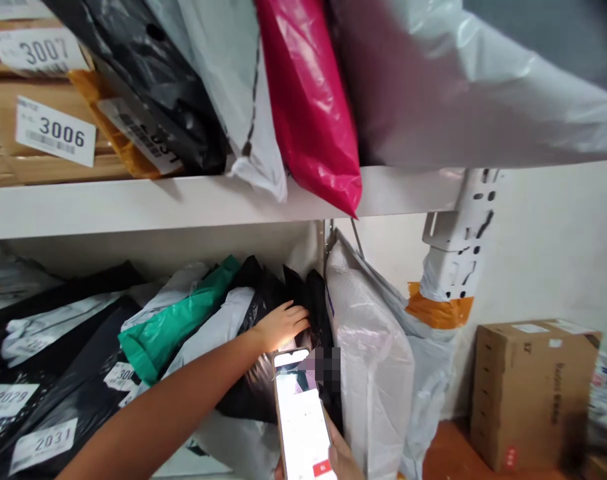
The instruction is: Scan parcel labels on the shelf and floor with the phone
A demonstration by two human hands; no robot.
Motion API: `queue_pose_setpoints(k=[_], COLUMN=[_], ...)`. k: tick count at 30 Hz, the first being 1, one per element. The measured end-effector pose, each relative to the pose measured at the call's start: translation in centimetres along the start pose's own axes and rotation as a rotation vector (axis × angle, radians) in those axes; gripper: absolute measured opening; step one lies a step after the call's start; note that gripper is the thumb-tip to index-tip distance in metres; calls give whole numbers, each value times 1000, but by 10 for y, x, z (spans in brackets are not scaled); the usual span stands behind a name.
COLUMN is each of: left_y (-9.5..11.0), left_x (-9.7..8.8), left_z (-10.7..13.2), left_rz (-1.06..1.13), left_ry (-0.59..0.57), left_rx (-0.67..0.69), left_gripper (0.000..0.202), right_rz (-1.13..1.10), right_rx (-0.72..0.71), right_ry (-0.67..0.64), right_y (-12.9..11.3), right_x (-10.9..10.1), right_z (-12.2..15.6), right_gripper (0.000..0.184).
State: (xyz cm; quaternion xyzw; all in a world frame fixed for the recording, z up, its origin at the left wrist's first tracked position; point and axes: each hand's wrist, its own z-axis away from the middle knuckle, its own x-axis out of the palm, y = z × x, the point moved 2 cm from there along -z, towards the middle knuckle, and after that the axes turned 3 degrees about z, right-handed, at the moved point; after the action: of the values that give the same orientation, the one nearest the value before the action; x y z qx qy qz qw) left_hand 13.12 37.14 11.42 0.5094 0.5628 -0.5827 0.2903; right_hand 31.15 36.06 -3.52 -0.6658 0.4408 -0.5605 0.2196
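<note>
Black parcel (271, 290) under left hand (282, 325) (right hand (342, 459) grips phone (302, 413)).

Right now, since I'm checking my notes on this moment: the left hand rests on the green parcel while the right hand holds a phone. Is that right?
Not quite. The head view shows the left hand resting on the black parcels, to the right of the green parcel, not on it. The right hand does hold a phone.
</note>
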Motion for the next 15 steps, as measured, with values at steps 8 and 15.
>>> queue_pose_setpoints(k=[8,15], left_y=[-18,-19], left_x=[-4,-7], left_z=[9,10], left_rz=[247,359], left_ry=[-69,-27], left_rx=[84,102], left_gripper=[50,61], right_rz=[64,42], right_rx=[77,68], right_ry=[9,52], right_y=[-22,-32], right_x=[35,45], right_z=[6,7], right_gripper=[96,92])
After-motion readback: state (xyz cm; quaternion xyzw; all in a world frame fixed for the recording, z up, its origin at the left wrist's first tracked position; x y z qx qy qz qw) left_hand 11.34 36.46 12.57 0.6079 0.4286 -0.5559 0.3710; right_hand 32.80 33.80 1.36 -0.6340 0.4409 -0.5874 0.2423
